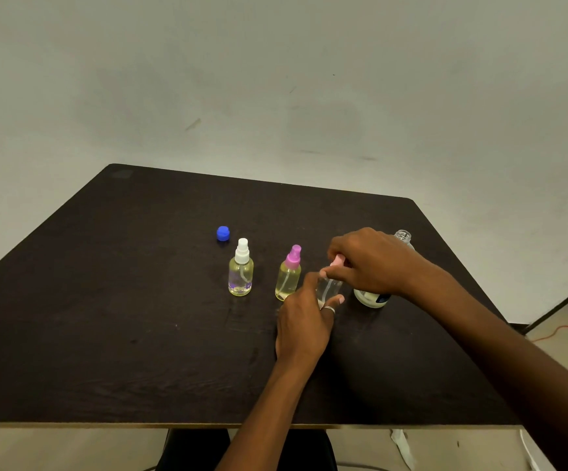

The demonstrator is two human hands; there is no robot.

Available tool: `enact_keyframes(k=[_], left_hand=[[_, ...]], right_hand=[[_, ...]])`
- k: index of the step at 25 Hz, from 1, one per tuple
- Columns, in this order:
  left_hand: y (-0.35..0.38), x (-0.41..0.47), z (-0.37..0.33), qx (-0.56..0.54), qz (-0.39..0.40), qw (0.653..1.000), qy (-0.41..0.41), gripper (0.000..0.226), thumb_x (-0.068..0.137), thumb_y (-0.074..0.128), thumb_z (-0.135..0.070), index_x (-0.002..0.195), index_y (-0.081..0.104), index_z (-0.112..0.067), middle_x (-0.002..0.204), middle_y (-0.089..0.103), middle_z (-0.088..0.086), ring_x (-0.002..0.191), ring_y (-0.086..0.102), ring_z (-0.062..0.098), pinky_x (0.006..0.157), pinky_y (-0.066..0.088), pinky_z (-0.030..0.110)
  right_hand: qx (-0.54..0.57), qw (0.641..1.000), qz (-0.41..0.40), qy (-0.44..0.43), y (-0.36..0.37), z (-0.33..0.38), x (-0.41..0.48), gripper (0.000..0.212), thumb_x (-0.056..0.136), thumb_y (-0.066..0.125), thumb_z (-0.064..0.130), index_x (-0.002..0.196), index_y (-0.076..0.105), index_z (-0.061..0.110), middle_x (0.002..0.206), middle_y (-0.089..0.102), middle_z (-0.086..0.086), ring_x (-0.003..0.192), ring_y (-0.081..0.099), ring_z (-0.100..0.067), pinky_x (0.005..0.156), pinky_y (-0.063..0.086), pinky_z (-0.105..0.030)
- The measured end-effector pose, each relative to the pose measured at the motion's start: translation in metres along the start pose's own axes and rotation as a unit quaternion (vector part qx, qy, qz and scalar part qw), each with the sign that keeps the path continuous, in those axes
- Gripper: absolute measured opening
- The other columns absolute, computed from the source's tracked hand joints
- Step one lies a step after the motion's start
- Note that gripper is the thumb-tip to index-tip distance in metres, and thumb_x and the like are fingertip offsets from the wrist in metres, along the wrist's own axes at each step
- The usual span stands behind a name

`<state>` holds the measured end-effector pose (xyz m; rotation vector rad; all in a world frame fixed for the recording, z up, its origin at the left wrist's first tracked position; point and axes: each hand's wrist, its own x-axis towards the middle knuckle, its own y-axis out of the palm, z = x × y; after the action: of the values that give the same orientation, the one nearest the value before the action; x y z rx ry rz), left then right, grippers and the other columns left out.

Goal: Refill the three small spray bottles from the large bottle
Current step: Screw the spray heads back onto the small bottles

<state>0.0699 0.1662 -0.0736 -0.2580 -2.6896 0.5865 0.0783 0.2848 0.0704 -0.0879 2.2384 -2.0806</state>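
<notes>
With the left hand (304, 321) clamped on the third spray bottle (328, 288), we keep it upright on the worktop (106, 317) while the right hand (367, 263), pinching the pink sprayer cap (337, 261), should turn squarely.

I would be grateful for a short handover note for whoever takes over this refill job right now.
Left hand: grip around the body of the third small bottle, which stands on the table and looks clear, seemingly unfilled.
Right hand: grip on that bottle's pink spray top; whether it is going on or off cannot be told.
White-topped bottle and purple-topped bottle: capped, holding yellowish liquid.
Large bottle: open, behind the right hand; its blue cap lies far left.
Left: settle the third bottle, recap the large one.
</notes>
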Motion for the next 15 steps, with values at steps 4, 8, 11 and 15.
enact_keyframes(k=[4,8,11,15], left_hand=[[0.0,-0.001,0.001,-0.007,-0.005,1.0,0.003,0.041,0.087,0.071,-0.044,0.121,0.052,-0.032,0.091,0.069,-0.006,0.079,0.066,0.011,0.071,0.056,0.035],[-0.001,-0.001,-0.002,-0.001,-0.003,1.0,0.004,0.042,0.087,0.071,-0.043,0.123,0.052,-0.032,0.097,0.07,-0.006,0.084,0.066,0.01,0.073,0.056,0.033],[-0.001,0.0,-0.001,0.001,0.001,1.0,0.0,0.043,0.087,0.071,-0.044,0.123,0.051,-0.032,0.095,0.069,-0.006,0.082,0.065,0.01,0.072,0.057,0.035],[0.0,0.0,0.0,0.003,0.002,1.0,-0.002,0.042,0.086,0.071,-0.045,0.122,0.052,-0.033,0.092,0.07,-0.005,0.078,0.065,0.011,0.071,0.057,0.037]], right_hand=[[0.03,0.997,0.029,-0.068,-0.006,-0.005,-0.002,0.026,0.091,0.064,0.025,0.116,0.067,0.021,0.11,0.066,0.006,0.097,0.061,-0.01,0.087,0.052,-0.03],[0.05,0.996,0.023,-0.071,-0.004,-0.007,0.002,0.02,0.089,0.065,0.014,0.106,0.072,0.019,0.102,0.07,0.006,0.09,0.063,-0.007,0.085,0.054,-0.03],[0.066,0.996,0.011,-0.056,0.0,-0.007,0.004,0.016,0.086,0.066,0.013,0.1,0.073,0.02,0.092,0.071,0.007,0.081,0.064,-0.008,0.079,0.055,-0.03],[0.091,0.995,-0.011,-0.026,0.004,-0.007,0.002,0.014,0.084,0.068,0.013,0.096,0.072,0.02,0.089,0.07,0.008,0.078,0.063,-0.007,0.074,0.054,-0.027]])
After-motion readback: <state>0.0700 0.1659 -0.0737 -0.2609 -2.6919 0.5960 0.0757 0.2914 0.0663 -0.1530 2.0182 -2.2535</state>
